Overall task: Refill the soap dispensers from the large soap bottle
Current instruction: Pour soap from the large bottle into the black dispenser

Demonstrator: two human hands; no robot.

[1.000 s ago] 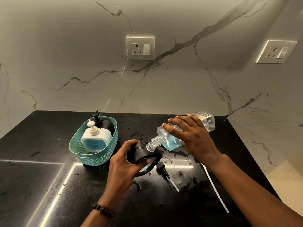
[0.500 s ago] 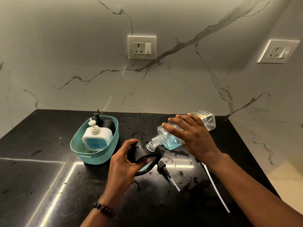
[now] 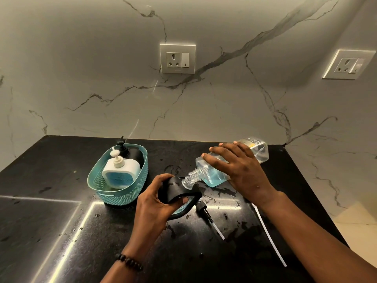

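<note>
Right hand [image 3: 240,172] grips the large soap bottle [image 3: 228,162] tipped neck-down into the black dispenser [image 3: 175,187] — left hand [image 3: 155,203] wraps it, tilted, above the counter [image 3: 61,231], beside the teal basket [image 3: 122,193].

Basket [image 3: 122,193] left of bottle [image 3: 214,174] (dispensers [image 3: 120,170] inside).
</note>
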